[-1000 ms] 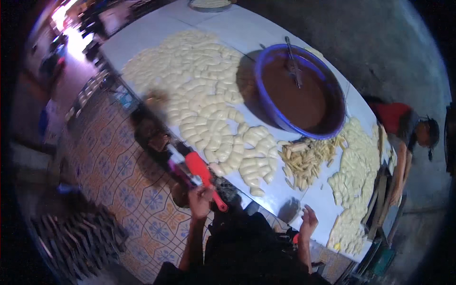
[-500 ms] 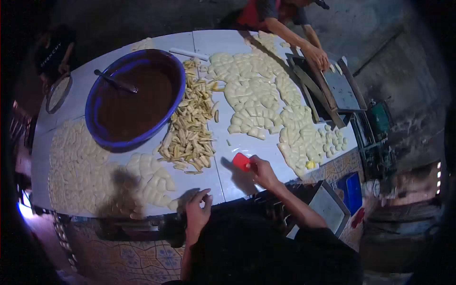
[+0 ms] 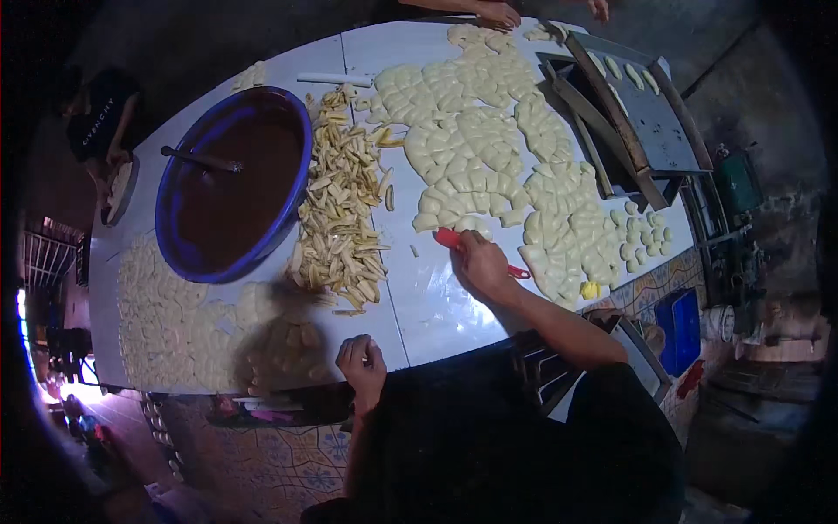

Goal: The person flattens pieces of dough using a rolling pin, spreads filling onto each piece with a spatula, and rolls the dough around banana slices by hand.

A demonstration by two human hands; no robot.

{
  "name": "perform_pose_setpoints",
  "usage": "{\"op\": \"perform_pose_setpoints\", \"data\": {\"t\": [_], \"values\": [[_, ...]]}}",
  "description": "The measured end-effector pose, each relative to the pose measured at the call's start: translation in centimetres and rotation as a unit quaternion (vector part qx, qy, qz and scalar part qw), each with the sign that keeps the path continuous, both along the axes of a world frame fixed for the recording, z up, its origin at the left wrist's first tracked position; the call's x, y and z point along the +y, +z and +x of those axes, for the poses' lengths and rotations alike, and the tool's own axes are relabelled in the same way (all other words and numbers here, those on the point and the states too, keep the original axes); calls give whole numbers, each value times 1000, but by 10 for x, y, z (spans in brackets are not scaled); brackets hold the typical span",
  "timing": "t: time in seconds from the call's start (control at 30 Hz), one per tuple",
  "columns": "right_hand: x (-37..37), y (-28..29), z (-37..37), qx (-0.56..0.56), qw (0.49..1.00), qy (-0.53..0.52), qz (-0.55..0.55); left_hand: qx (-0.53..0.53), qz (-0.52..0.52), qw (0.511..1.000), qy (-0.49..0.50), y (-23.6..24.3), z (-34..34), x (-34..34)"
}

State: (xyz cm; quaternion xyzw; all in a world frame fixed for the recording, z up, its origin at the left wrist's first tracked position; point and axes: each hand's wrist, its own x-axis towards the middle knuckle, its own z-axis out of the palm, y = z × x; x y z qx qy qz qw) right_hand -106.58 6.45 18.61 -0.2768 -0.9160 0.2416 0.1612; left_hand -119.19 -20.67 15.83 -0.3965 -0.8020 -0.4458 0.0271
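My right hand (image 3: 482, 265) grips a red scraper (image 3: 448, 237) with a flat blade. Its handle end sticks out past the heel of the hand. The blade is at the near edge of a patch of pale dough pieces (image 3: 463, 196); whether it touches them I cannot tell. Over the table's near edge hovers my left hand (image 3: 362, 365), fingers curled in and nothing visible in them. Between the hands and a blue tub (image 3: 307, 166) lies a heap of cut banana strips (image 3: 336, 227). Brown filling (image 3: 236, 196) and a spoon (image 3: 202, 160) are in the tub.
More dough pieces (image 3: 157, 306) cover the white table's (image 3: 441, 323) left end. Metal trays (image 3: 646, 131) stand stacked at the far right. One co-worker's hand (image 3: 499, 15) is at the far edge; another person (image 3: 105, 122) holds a round tray (image 3: 120, 188) at left.
My right hand has carried the red scraper away from me to the dough. My left hand's fingers have curled in more. The far co-worker's hands have left the trays, and the view has shifted.
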Motion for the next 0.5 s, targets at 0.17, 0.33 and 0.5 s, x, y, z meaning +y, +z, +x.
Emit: {"op": "perform_pose_setpoints", "data": {"t": [0.17, 0.33, 0.5], "values": [[-63, -13, 9, -63, 982, 172, -47, 28, 86, 994, 67, -20, 3, -3], [17, 17, -4, -43, 996, -79, -1, 61, 64, 915, 393, -33, 17, -75], [-48, -19, 45, -35, 991, 115, -52, 65, 14, 819, 570, -72, -4, -173]]}}
